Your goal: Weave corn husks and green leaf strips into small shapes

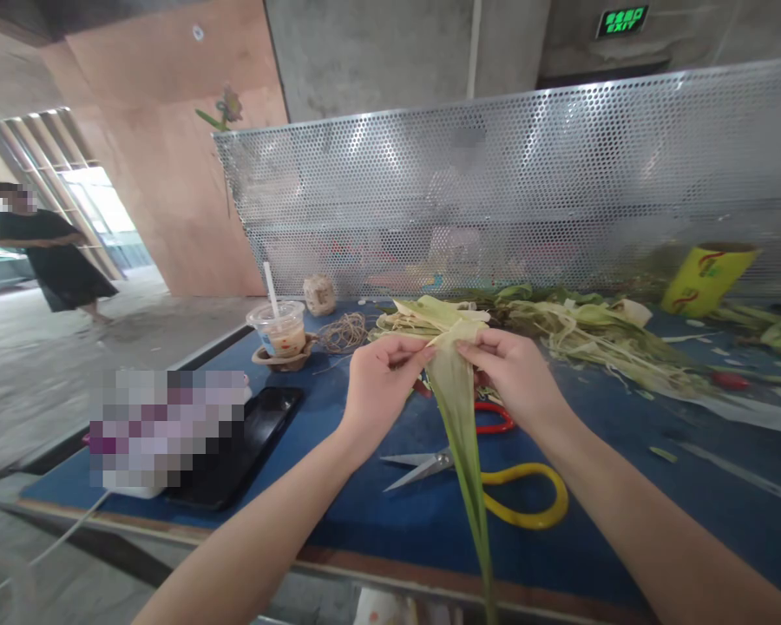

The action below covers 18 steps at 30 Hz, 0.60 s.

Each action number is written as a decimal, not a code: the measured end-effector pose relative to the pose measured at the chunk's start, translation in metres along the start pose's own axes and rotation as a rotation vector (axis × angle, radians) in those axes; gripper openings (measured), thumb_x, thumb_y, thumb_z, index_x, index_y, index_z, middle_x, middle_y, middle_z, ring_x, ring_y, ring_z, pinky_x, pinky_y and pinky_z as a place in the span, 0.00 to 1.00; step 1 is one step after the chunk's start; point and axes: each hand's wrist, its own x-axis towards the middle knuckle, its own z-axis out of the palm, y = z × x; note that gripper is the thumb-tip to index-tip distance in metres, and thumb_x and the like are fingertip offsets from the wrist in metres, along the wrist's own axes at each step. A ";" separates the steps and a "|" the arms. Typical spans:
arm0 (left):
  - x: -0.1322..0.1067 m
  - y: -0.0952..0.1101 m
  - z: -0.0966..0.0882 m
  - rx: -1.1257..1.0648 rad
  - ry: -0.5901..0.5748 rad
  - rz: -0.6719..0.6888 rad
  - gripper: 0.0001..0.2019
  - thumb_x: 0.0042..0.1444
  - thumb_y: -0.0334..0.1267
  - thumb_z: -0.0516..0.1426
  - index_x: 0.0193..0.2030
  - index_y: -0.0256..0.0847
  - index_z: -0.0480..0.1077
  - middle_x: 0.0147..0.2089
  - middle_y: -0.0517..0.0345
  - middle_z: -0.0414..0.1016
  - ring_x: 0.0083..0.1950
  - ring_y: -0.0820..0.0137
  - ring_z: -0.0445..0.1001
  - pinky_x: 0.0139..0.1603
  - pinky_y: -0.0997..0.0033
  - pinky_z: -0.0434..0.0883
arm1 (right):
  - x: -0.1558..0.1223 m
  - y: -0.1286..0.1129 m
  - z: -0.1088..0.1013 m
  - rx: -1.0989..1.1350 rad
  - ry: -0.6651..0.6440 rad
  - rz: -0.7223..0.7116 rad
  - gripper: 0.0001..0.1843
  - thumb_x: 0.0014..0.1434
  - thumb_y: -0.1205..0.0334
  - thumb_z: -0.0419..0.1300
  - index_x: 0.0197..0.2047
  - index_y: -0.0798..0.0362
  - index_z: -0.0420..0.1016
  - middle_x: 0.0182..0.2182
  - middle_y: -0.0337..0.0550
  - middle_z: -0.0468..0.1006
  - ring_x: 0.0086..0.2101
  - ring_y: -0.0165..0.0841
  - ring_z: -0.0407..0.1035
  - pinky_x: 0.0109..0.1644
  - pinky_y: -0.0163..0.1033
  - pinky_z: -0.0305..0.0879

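Note:
Between my two hands is a pale green corn husk (pixel 454 386), its long narrow green tail hanging down over the table's front edge. My left hand (pixel 381 378) pinches the husk's left side between thumb and fingers. On the other side, my right hand (pixel 513 369) pinches it at about the same height. Scissors with yellow handles (pixel 552 510) lie beneath the hanging tail, blades apart and pointing left. A red-handled tool (pixel 500 422) lies just behind them, partly hidden by the husk and my right hand.
More husks (pixel 579 334) spread along the back of the blue table (pixel 357 529), before a perforated metal screen (pixel 377 191). A lidded drink cup (pixel 285 334), twine (pixel 344 333) and a black phone (pixel 247 451) stand left. A yellow container (pixel 709 279) is back right. A person (pixel 52 252) stands far left.

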 end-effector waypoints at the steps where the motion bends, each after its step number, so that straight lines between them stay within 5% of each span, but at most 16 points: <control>1: 0.000 0.000 0.000 -0.025 0.008 -0.012 0.04 0.44 0.34 0.60 0.26 0.36 0.72 0.27 0.59 0.76 0.23 0.74 0.72 0.17 0.78 0.72 | 0.000 0.000 0.000 0.010 -0.001 -0.002 0.08 0.45 0.58 0.62 0.22 0.53 0.72 0.18 0.37 0.72 0.17 0.29 0.65 0.19 0.34 0.61; 6: 0.003 -0.001 -0.001 -0.197 0.046 -0.088 0.07 0.42 0.36 0.62 0.26 0.35 0.71 0.24 0.58 0.76 0.22 0.74 0.72 0.16 0.78 0.70 | 0.003 0.001 -0.004 0.099 0.014 -0.015 0.07 0.45 0.60 0.62 0.24 0.55 0.72 0.17 0.37 0.70 0.16 0.27 0.62 0.18 0.34 0.61; 11: 0.007 -0.002 -0.005 -0.247 0.093 -0.020 0.08 0.42 0.36 0.63 0.25 0.34 0.69 0.26 0.57 0.77 0.20 0.77 0.70 0.17 0.79 0.68 | 0.013 0.002 -0.013 0.182 0.125 -0.039 0.06 0.45 0.62 0.62 0.25 0.57 0.72 0.15 0.35 0.68 0.15 0.25 0.60 0.17 0.32 0.60; 18: 0.006 0.028 -0.026 -0.346 0.208 0.192 0.07 0.40 0.32 0.63 0.23 0.37 0.67 0.24 0.58 0.76 0.22 0.73 0.73 0.16 0.79 0.65 | 0.041 0.001 -0.063 0.307 0.551 -0.142 0.09 0.47 0.71 0.59 0.20 0.56 0.64 0.12 0.32 0.64 0.14 0.22 0.59 0.16 0.28 0.60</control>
